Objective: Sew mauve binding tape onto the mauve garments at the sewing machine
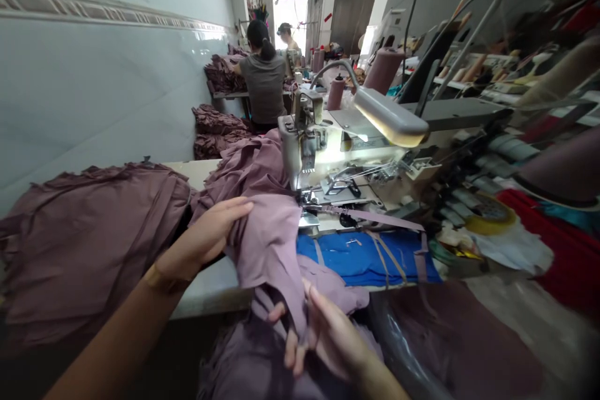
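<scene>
A mauve fabric piece [272, 240] runs from the needle area of a sewing machine [323, 137] down over the table's front edge. My left hand [210, 237] rests against its left side, fingers stretched out along the cloth and pointing toward the machine. Lower down, my right hand [328, 331] has the fabric's edge between thumb and fingers. A narrow mauve strip [375, 217] leads into the machine from the right. More mauve cloth [276, 362] hangs below my hands.
A stack of mauve pieces [94, 237] lies on the left. Blue cloth [365, 256] covers the table front beside the machine. A lamp [391, 115] hangs over the machine bed. Thread cones [384, 69] stand behind. Another person [265, 75] sits further back.
</scene>
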The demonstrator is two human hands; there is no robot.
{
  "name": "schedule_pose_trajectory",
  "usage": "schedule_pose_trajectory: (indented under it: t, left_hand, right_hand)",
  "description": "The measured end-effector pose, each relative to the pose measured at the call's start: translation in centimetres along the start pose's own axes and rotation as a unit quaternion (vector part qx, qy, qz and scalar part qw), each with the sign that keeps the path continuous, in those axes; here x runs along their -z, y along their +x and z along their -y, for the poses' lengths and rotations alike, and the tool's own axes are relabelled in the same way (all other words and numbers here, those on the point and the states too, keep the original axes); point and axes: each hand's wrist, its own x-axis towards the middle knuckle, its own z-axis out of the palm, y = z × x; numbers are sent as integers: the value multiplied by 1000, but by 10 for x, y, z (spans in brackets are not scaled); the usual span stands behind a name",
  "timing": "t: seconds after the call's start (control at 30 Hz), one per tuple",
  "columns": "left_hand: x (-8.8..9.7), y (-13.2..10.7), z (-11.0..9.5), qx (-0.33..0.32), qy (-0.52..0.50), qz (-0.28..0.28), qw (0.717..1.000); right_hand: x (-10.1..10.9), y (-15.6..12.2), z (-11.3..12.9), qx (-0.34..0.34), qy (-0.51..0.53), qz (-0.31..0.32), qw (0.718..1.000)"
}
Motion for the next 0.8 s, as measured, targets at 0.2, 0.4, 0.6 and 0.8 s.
schedule_pose_trajectory:
  t: [0.2,0.4,0.6,0.8]
  left_hand:
    - [-1,0,-5,43,-164,-20,985]
    - [-3,-8,1,54,-139,12,989]
    - [-23,-20,14,70,-96,71,990]
    - [-30,-15,5,42,-135,72,987]
  right_hand:
    - [0,9,17,78,-11,-119,990]
    - [18,-24,25,175,-56,-192,964]
    - [49,-46,28,131,-181,-238,945]
    - [47,4,52,185,-265,-246,914]
